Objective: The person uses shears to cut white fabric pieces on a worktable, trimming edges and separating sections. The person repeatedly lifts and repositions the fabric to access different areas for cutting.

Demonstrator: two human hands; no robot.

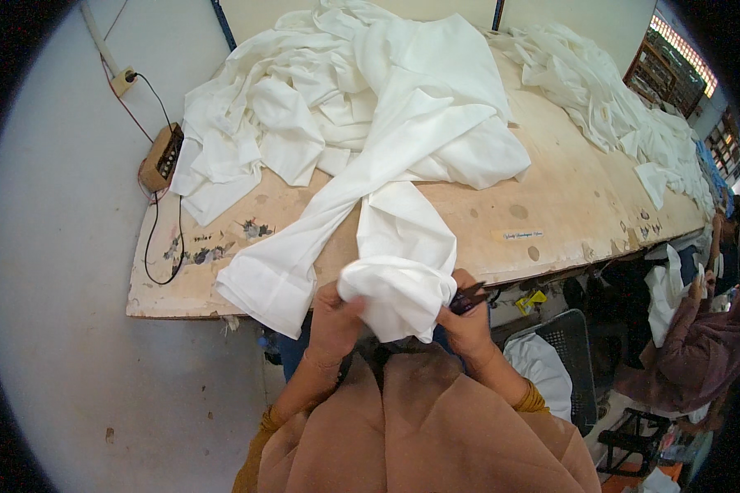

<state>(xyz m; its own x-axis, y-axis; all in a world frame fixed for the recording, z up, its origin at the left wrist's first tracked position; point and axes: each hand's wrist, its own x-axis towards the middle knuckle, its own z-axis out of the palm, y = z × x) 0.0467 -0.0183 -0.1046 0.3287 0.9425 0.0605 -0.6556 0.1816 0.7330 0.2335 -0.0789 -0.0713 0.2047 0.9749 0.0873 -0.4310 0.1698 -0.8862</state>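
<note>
My left hand (335,327) is closed on the edge of a bunched white cloth (395,297) at the front of the table (501,222). My right hand (467,329) grips small dark scissors (469,299) against the cloth's right side, their blades pointing right. The cloth rises from my hands onto the tabletop. To its left, a long twisted white piece (267,279) runs from the large fabric heap (296,107) down over the front edge. My left fingertips are slightly blurred.
Another white fabric pile (600,99) lies at the back right. A wired box (161,156) hangs by the left wall. Below right stands a dark basket (580,361) with white fabric. Co-workers, one in a maroon garment (691,361), handle cloth at far right.
</note>
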